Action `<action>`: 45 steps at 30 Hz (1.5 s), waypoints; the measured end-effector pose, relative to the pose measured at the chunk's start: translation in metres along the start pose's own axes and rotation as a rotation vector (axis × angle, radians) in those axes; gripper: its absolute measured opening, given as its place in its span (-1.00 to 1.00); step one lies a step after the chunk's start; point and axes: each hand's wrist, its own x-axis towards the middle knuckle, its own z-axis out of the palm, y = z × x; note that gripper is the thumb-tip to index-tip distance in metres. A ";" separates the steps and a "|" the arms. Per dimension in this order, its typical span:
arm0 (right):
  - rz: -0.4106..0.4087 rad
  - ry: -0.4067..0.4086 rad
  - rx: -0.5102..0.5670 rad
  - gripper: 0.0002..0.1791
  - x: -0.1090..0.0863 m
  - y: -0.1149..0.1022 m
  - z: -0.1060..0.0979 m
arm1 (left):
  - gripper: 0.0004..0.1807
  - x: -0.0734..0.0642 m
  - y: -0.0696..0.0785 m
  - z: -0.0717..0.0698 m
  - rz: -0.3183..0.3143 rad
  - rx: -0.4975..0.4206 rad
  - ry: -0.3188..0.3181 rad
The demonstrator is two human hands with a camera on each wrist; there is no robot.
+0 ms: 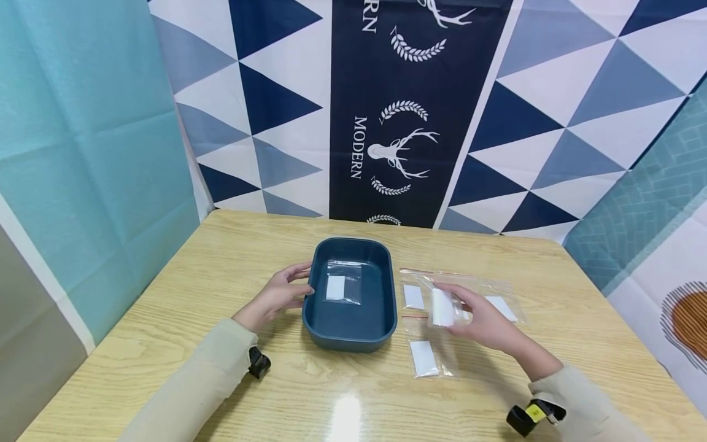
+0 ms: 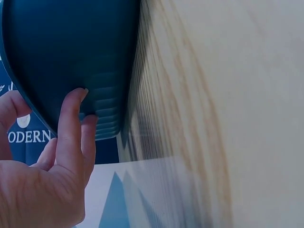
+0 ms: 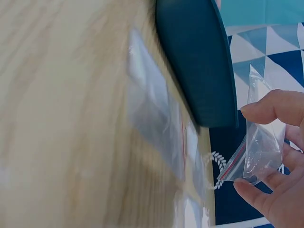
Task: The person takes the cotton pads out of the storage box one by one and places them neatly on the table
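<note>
At the side of a dark blue plastic bin (image 1: 353,325), my left hand (image 1: 278,293) holds the wall, thumb at the rim and fingertips (image 2: 76,97) against the outer face. Inside the bin lies a clear zip bag (image 1: 353,283) with a white card in it. My right hand (image 1: 486,319) pinches another clear zip bag (image 3: 261,147) between thumb and fingers, raised above the table to the right of the bin. A white piece shows through this bag, and its red zip line is visible in the right wrist view.
Several more zip bags with white cards lie on the wooden table right of the bin, one nearest me (image 1: 423,358), one beside the bin wall (image 1: 413,296) and one under the right hand's far side (image 1: 501,307). A patterned cloth (image 1: 287,110) hangs behind the table.
</note>
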 end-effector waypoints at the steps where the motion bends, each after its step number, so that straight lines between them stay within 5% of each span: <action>1: -0.001 0.001 -0.004 -0.19 -0.003 0.001 -0.001 | -0.32 0.000 0.000 0.000 0.001 0.001 -0.002; 16: -0.039 -0.026 -0.126 -0.16 -0.047 0.018 -0.013 | -0.31 -0.001 0.003 0.000 -0.003 -0.004 -0.001; 25: 0.035 -0.086 -0.189 -0.14 -0.063 0.033 -0.011 | -0.31 -0.001 0.002 -0.001 -0.007 -0.002 0.000; 35: -0.106 -0.218 -0.021 -0.17 -0.070 0.046 -0.006 | -0.31 -0.001 0.004 0.001 -0.012 0.014 0.002; 45: -0.146 -0.296 0.078 -0.20 -0.067 0.061 -0.008 | -0.31 -0.002 0.004 0.001 -0.021 0.013 0.007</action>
